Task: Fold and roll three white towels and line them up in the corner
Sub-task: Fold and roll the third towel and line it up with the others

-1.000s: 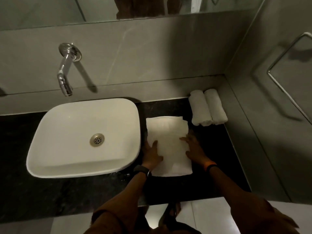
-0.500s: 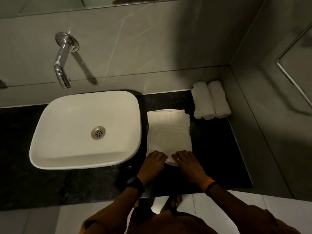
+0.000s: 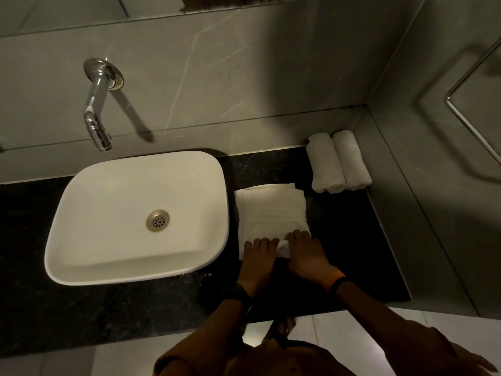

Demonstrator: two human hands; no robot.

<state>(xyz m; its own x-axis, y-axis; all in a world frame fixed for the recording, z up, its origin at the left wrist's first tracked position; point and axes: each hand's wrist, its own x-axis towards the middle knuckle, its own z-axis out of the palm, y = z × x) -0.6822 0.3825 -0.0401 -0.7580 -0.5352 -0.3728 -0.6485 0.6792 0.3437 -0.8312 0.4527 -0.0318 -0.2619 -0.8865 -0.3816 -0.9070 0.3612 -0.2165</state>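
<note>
A folded white towel [image 3: 271,210] lies flat on the black counter [image 3: 352,240], just right of the basin. Its near end is curled into a small roll under my fingers. My left hand [image 3: 259,256] and my right hand [image 3: 306,253] sit side by side on that near end, both gripping the rolled edge. Two rolled white towels lie side by side in the far right corner against the wall: the left roll [image 3: 324,164] and the right roll [image 3: 351,161].
A white rectangular basin [image 3: 81,240] with a metal drain takes up the counter's left part. A chrome wall tap [image 3: 95,115] hangs over it. Grey tiled walls close the back and right. A metal rail [image 3: 466,123] is on the right wall.
Both hands slid from the towel's middle back to its near end, and that end has been turned up into the start of a roll.
</note>
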